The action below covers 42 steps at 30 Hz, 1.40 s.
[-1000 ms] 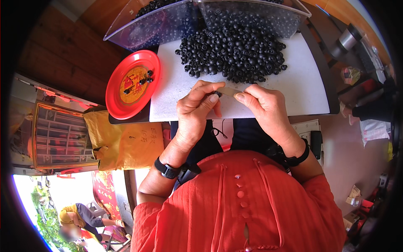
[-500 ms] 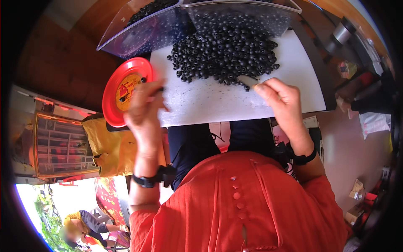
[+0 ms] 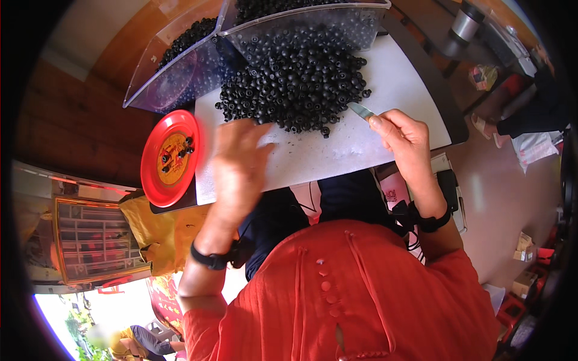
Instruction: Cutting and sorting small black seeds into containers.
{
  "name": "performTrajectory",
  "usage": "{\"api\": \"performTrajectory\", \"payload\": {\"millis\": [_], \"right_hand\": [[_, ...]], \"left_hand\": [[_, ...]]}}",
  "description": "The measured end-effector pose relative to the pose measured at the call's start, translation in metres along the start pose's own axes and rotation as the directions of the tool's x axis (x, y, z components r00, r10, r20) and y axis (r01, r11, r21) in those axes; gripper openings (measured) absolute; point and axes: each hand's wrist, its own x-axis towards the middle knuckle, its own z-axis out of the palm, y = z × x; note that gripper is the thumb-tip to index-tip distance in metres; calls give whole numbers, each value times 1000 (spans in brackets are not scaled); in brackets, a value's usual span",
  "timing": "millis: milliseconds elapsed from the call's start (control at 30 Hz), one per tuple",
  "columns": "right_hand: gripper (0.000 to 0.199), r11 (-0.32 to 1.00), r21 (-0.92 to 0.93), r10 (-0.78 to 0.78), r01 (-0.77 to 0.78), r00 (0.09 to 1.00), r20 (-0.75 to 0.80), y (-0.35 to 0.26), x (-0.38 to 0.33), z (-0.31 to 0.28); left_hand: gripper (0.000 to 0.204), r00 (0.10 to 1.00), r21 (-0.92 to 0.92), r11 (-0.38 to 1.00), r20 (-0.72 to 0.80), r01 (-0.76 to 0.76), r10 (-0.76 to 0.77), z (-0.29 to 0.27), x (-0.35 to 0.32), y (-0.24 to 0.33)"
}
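Note:
In my right hand [image 3: 404, 135] a small flat metal blade [image 3: 360, 110], like a knife, is pinched between thumb and fingers. Its tip points at the right side of a heap of small round black pieces [image 3: 295, 78], bead-like with dimples or holes. My left hand [image 3: 238, 165] is blurred over the white board [image 3: 313, 157], below the heap's left side. Its thumb and fingers look apart, and I see nothing between them. Beside it on the left is a red plate [image 3: 191, 135] with a yellow centre, where several black pieces lie.
Two clear plastic bins, one behind the heap [image 3: 301, 27] and one at its left [image 3: 171, 78], hold more black pieces. A silver cup [image 3: 466, 23] stands at the far right. Yellow wrapping [image 3: 159, 231] hangs below the plate. Another person [image 3: 141, 343] is at the lower left.
My left hand has left the plate and moved right over the board. More black pieces now show on the plate. The blade stays in my right hand, and the whole view has shifted.

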Motion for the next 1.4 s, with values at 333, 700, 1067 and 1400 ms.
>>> {"api": "performTrajectory", "payload": {"millis": [333,700,1067,1400], "right_hand": [[26,995,-15,-101,100,994,-42,-4,-5,4],[23,985,-76,-160,157,987,-32,-2,-7,2],[25,985,-93,-152,148,988,-37,-2,-6,7],[26,985,-126,-124,118,991,-42,-1,-6,7]], "left_hand": [[28,865,109,872,237,-476,442,70,48,28],[26,891,-4,904,166,-428,423,41,26,-16],[38,935,-36,944,129,-328,330,12,3,-41],[31,999,-15,1000,37,-26,27,-15,-42,-35]]}}
